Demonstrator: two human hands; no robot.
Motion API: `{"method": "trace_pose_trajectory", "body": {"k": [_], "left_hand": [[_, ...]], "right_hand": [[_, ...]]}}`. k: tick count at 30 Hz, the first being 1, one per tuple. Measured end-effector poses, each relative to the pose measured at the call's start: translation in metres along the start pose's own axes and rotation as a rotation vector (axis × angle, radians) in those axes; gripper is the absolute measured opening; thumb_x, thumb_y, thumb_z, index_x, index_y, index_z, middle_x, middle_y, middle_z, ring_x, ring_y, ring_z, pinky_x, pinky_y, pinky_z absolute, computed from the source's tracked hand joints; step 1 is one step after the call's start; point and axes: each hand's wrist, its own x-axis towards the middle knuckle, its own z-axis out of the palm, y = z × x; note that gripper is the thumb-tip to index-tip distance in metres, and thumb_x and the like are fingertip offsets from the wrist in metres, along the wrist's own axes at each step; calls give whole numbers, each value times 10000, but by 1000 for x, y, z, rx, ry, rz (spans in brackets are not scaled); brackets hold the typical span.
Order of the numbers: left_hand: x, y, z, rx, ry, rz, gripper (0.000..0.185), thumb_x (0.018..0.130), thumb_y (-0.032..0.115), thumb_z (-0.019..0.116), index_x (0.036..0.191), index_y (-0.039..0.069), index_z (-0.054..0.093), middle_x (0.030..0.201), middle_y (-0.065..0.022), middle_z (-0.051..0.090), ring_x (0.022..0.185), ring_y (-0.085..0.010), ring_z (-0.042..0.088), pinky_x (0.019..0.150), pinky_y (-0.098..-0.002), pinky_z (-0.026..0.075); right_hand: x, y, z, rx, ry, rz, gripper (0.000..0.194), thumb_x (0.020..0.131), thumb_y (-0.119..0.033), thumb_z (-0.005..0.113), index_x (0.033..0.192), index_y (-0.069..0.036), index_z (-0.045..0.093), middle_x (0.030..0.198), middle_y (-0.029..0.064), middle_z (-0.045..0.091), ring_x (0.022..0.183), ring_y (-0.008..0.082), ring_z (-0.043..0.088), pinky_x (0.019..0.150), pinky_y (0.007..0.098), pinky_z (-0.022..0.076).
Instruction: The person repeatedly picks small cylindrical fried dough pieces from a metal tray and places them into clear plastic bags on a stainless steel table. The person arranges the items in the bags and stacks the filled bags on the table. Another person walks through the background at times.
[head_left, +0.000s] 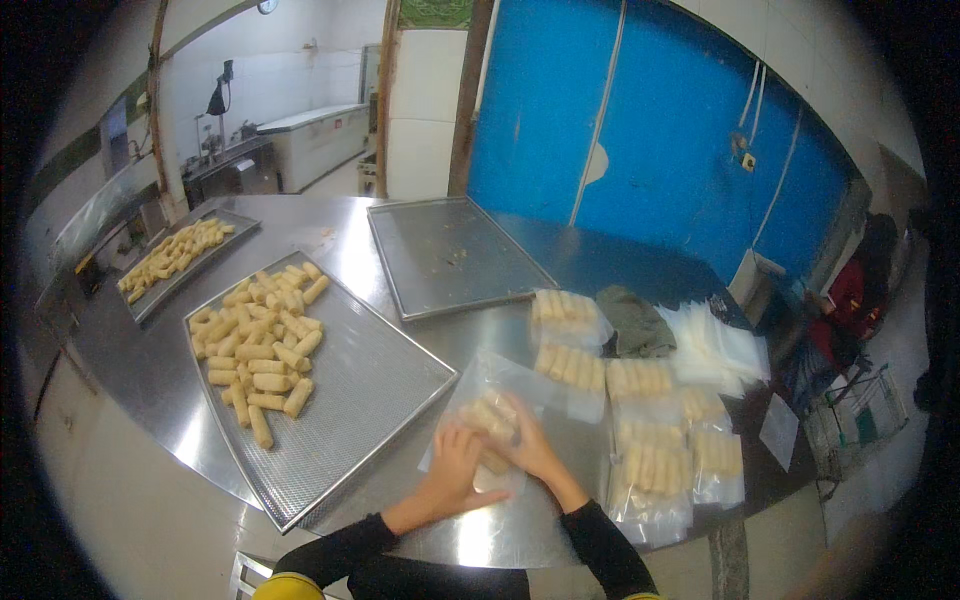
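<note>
My left hand (450, 472) lies over the near left side of a clear plastic bag (487, 367) of breaded rolls (489, 414), fingers curled on it and thumb stretched out to the right. On the other side, my right hand (534, 442) grips the same bag around the rolls. Motion blur hides how the rolls lie under my fingers. To the left, a perforated metal tray (360, 405) carries a heap of loose breaded rolls (262, 330). Filled bags of rolls (651, 465) lie in several groups to the right.
A second metal tray (457, 255) with crumbs lies further back on the steel table (337, 225). Another tray of rolls (180, 255) sits at far left. Beyond the filled bags are a dark cloth (634, 322) and flat plastic bags (712, 345). A person (851, 292) is at right.
</note>
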Motion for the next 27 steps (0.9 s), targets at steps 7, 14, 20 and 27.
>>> {"method": "trace_pose_trajectory", "body": {"k": [7, 14, 20, 27], "left_hand": [[-18, -7, 7, 330, -188, 278, 240, 802, 215, 655, 990, 76, 602, 1020, -70, 569, 1026, -254, 544, 914, -432, 424], [-26, -6, -7, 92, -271, 423, 184, 794, 154, 578, 956, 73, 607, 962, -54, 580, 971, -229, 565, 875, -359, 445], [-58, 19, -43, 32, -216, 191, 197, 760, 75, 638, 956, 56, 631, 1068, -50, 641, 978, -235, 588, 842, -365, 471], [-79, 33, -24, -38, 31, -80, 151, 743, 61, 745, 886, 77, 701, 896, -32, 656, 883, -242, 603, 762, -358, 485]], "right_hand": [[0, -2, -7, 140, -27, -2, 656, 805, -226, 774, 1369, -35, 500, 1417, 179, 519, 1332, 308, 476, 1107, 395, 361], [0, -13, -12, 73, -22, -11, 554, 798, -176, 755, 1316, -80, 582, 1349, 161, 583, 1263, 324, 540, 1090, 398, 386], [0, -19, -6, -164, 108, -87, 510, 827, -211, 738, 1316, -133, 611, 1293, 160, 620, 1202, 349, 567, 1008, 419, 447], [-11, -39, -1, -325, -42, -187, 428, 827, -276, 712, 1243, -180, 672, 1286, 97, 641, 1175, 286, 576, 989, 456, 402]]}}
